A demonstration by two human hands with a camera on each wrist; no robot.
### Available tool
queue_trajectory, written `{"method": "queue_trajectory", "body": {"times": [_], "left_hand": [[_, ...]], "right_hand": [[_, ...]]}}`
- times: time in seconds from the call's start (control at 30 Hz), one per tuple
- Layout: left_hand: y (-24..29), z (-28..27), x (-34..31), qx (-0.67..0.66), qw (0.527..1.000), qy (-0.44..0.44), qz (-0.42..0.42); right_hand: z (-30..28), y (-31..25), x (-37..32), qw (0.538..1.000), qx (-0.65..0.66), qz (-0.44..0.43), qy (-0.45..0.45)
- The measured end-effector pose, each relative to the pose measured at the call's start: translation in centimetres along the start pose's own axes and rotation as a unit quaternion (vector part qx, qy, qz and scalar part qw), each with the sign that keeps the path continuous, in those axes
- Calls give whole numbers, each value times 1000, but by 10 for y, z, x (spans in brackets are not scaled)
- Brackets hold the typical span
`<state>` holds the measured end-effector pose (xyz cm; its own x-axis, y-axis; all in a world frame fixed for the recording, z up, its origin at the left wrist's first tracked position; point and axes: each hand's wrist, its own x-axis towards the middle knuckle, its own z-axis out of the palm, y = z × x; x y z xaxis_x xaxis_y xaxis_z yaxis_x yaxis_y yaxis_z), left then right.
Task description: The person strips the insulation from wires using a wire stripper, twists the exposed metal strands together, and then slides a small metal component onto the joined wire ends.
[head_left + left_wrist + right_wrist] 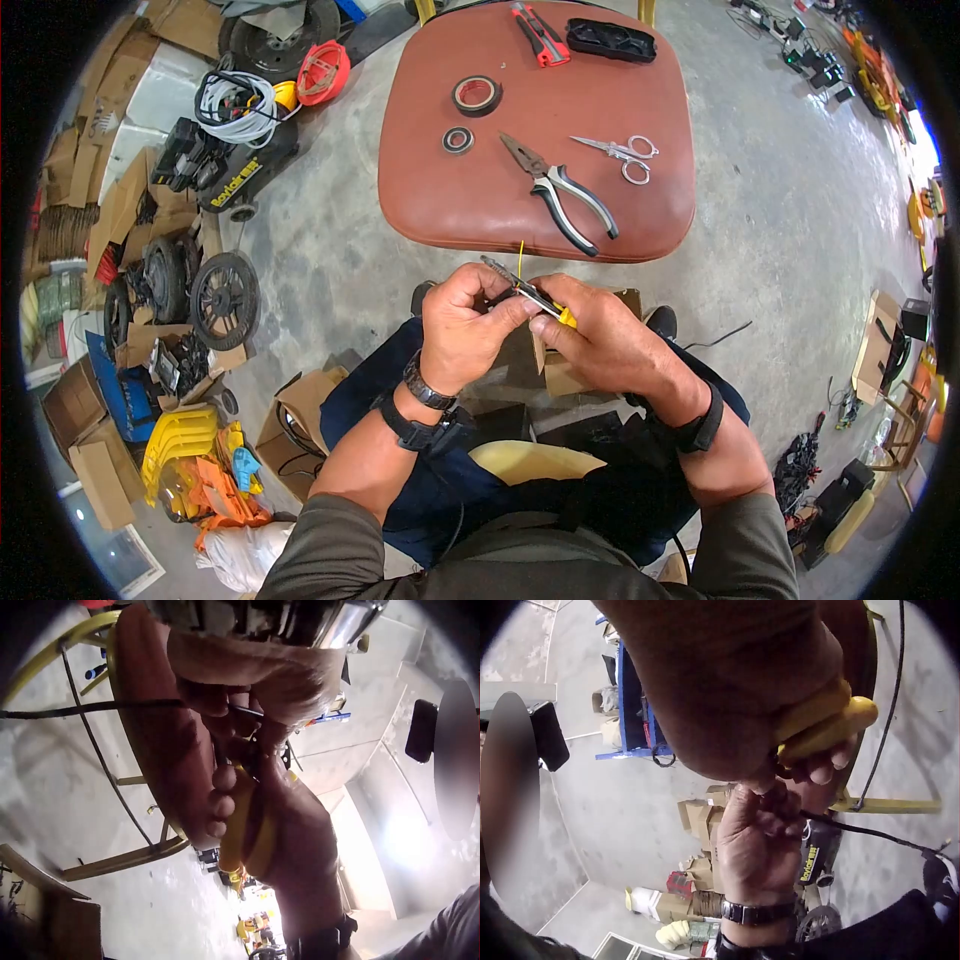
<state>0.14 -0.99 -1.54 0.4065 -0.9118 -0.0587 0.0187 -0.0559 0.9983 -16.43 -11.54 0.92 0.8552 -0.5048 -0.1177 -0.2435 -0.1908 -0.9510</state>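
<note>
Both hands meet in front of the brown padded seat [430,190]. My right hand [615,340] grips yellow-handled pliers [566,317], whose grey metal jaws point up and left; the handles [829,731] also show in the right wrist view. With thumb and fingers, my left hand [465,325] pinches a black cable [90,709] right beside those jaws. A thin yellow wire [520,258] sticks up near the tool's metal part. Fingers hide the spot where wire and jaws come together.
On the seat lie long-nose pliers [550,185], scissors [622,152], a tape roll [477,95], a ring bearing [458,140], a red utility knife [540,38] and a black case [610,40]. An opened cardboard box [565,378] stands below the hands. Wheels [224,298] and cartons line the left.
</note>
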Motion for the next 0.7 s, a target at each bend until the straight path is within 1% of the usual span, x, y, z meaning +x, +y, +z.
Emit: {"method": "queue_trajectory", "body": {"times": [0.37, 0.7], "left_hand": [[0, -2, -1, 45, 999, -1, 28], [0, 0, -1, 44, 998, 15, 33]], "right_hand": [[1, -1, 0, 1000, 9, -2, -1], [-1, -5, -1, 1000, 1, 0, -2]]}}
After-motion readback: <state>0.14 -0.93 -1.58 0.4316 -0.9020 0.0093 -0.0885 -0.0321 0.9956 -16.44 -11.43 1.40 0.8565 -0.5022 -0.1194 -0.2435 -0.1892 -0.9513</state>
